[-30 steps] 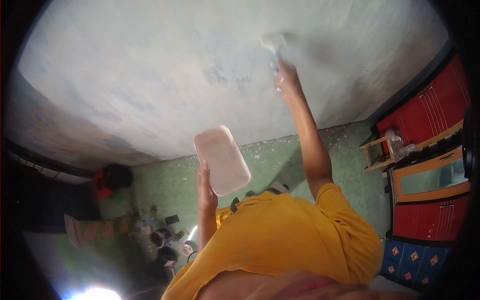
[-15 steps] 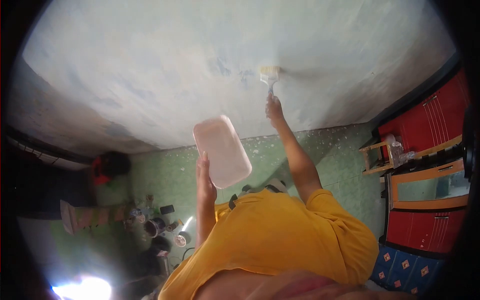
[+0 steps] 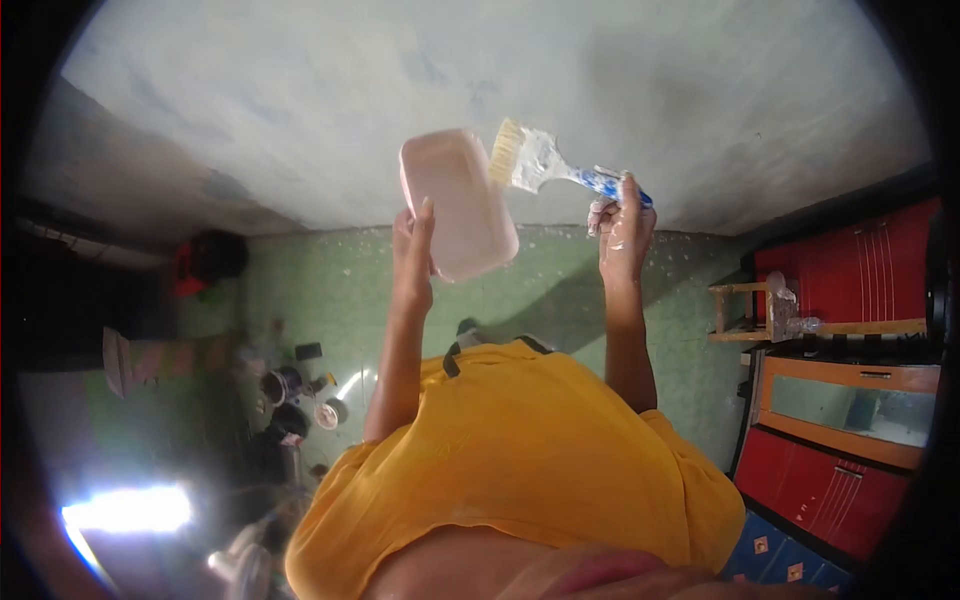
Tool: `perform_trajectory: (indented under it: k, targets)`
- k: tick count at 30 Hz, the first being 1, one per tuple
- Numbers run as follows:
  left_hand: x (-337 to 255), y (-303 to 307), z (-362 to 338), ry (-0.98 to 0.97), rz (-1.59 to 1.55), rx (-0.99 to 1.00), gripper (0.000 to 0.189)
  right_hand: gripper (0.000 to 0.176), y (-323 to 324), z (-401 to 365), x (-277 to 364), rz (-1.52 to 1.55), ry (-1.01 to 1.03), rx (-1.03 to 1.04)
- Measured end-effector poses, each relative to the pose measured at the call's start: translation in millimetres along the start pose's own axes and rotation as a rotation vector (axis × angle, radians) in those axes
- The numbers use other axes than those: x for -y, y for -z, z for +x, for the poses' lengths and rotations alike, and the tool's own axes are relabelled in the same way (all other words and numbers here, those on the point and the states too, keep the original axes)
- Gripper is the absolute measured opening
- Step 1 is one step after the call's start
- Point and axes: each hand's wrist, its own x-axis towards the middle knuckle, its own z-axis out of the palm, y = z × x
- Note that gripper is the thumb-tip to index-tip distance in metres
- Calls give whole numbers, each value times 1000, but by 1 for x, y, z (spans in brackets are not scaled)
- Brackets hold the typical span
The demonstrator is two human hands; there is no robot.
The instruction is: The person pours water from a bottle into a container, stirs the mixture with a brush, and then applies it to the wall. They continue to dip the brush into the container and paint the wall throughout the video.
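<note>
My left hand [image 3: 415, 240] grips a shallow pinkish-white plastic tub [image 3: 458, 205] by its left side, thumb over the rim, its open face toward me. In my right hand [image 3: 627, 222] is a wide paintbrush [image 3: 540, 160], held by its blue, paint-smeared handle. The brush lies nearly level, pale bristles pointing left, close beside the tub's right edge. White paint marks the fingers of that hand. Behind both stands a wall [image 3: 300, 90] with patchy white and grey-green paint.
White specks dot the green floor [image 3: 560, 285] along the wall's foot. On the right stand a small wooden stool [image 3: 745, 310] and a red and orange cabinet [image 3: 840, 390]. Buckets [image 3: 283, 384] and other small items sit on the floor at lower left, near a bright lamp [image 3: 130, 508].
The paintbrush has come off the wall, turned from upright to sideways and moved back near the tub. My left hand has raised the tub higher in view.
</note>
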Motion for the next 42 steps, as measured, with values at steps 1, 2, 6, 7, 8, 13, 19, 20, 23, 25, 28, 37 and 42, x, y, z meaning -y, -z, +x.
perform_trajectory:
  k: [1,2,6,7,8,13,19,20,23,25,28,37,42]
  targets:
    - [5,-9,-1,-18,-2,-1,74,38,7,-4,7,20,21,-12]
    - [9,-17,-2,-35,-3,-2,75,38,13,-8,13,37,37,-23]
    - [22,-47,-28,-67,-52,-2,75,33,30,-33,49,-165,223,29]
    - [24,-57,-38,-41,-107,-17,74,32,38,-39,55,-273,283,71]
    - [26,-66,-43,-9,-97,0,72,25,44,-41,66,-352,313,171]
    - [47,-93,-69,-14,-71,27,65,12,56,-39,75,-869,636,298]
    - [66,-118,-99,49,-151,39,63,13,75,-34,55,-1081,714,378]
    - [66,-122,-102,49,-152,26,64,14,78,-33,52,-1051,723,357]
    - [68,-122,-101,45,-124,61,65,15,85,-33,47,-980,707,293]
    - [70,-117,-105,55,-115,68,65,15,88,-36,48,-961,656,251]
    - [70,-113,-105,73,-129,11,64,28,101,-38,41,-636,343,77]
    - [50,-84,-95,139,-172,49,69,39,119,-41,-12,173,-170,-270]
    - [45,-52,-86,148,-152,110,66,34,111,-44,-36,263,-162,-278]
